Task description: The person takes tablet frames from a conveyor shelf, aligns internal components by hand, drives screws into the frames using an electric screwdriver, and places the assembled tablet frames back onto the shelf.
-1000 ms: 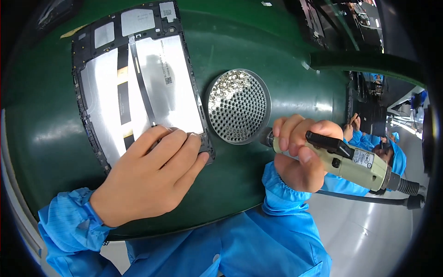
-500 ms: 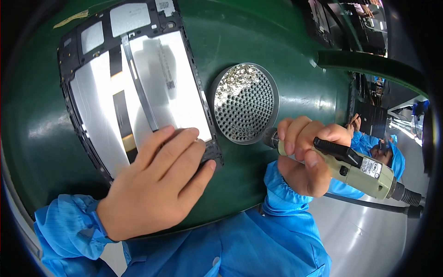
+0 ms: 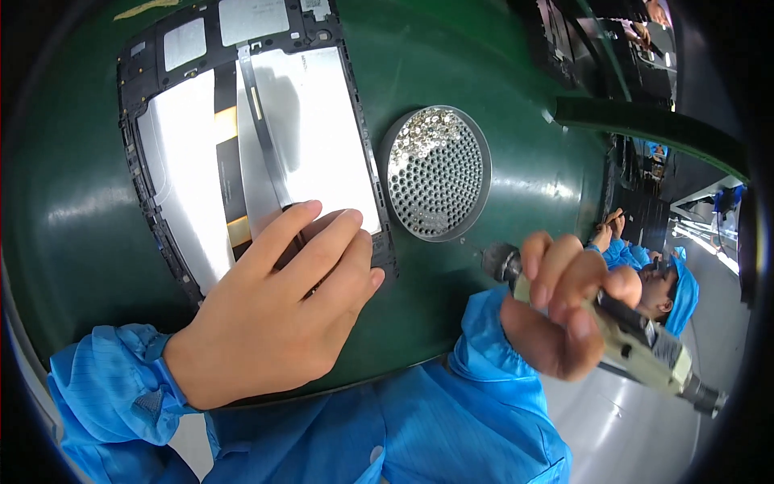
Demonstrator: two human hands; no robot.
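Note:
A tablet-like device (image 3: 326, 129) lies with its inside up on the green mat, showing silvery battery panels, a dark ribbon cable and a black frame. Across its near end rests my left hand (image 3: 278, 319), palm down with fingers stretched out; what lies beneath them is hidden. My right hand (image 3: 564, 310) is wrapped round a pale green electric screwdriver (image 3: 645, 347), slightly blurred. The tool is held tilted, its dark nose (image 3: 501, 262) toward the mat, apart from the device. Between device and screwdriver sits a round metal screw tray (image 3: 486, 173), its perforated plate bearing many small silvery screws, heaped toward the far side.
A yellowish strip (image 3: 145, 9) lies at the far left. On the right, a curved green edge (image 3: 645, 121) borders the work surface. Beyond it, a co-worker in blue (image 3: 684, 298) sits near dark equipment, hands raised.
My right hand has drawn the screwdriver back toward me and to the right, away from the screw tray. The device sits slightly farther right and higher in view; my left hand stays on it.

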